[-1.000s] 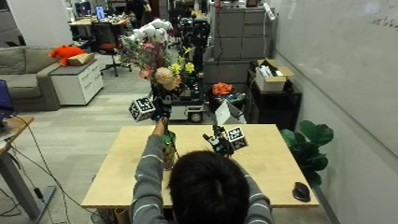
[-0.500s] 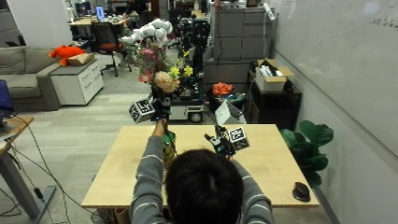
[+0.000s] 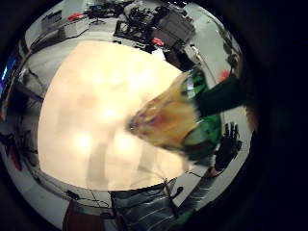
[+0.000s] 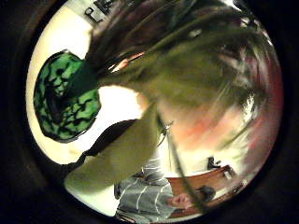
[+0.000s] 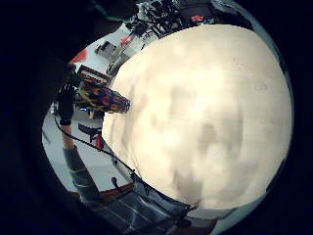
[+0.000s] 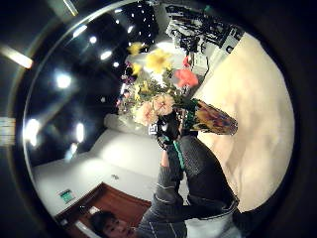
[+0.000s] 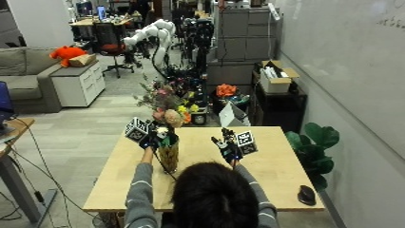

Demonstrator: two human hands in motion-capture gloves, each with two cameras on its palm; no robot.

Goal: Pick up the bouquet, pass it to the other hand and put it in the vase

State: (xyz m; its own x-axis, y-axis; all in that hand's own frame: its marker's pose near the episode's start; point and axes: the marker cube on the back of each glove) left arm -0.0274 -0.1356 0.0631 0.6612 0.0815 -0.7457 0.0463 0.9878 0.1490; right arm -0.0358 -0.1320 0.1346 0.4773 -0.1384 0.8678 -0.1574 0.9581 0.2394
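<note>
Nearest the camera, the back of the person's dark-haired head (image 7: pixel 212 190) hides the near middle of the pale wooden table (image 7: pixel 278 166); grey striped sleeves reach forward on either side. A small black mouse-like object (image 7: pixel 306 194) lies near the table's near right corner. The right hand (image 7: pixel 226 142) is raised over the table with its fingers spread, holding nothing, well apart from the flowers. The left hand (image 7: pixel 154 137) is at the rim of the amber-brown glass vase (image 7: pixel 168 158), which stands upright on the table's left half; its fingers are curled round the stems of the mixed bouquet of pink, yellow and orange flowers (image 7: pixel 166 103) – the stems' lower ends appear to be inside the vase, though how deep is hard to make out. Beyond the table stands a leafy green potted plant (image 7: pixel 314 140) by the right wall, then grey cabinets (image 7: pixel 244 47) and a grey sofa (image 7: pixel 22 85) far left.
</note>
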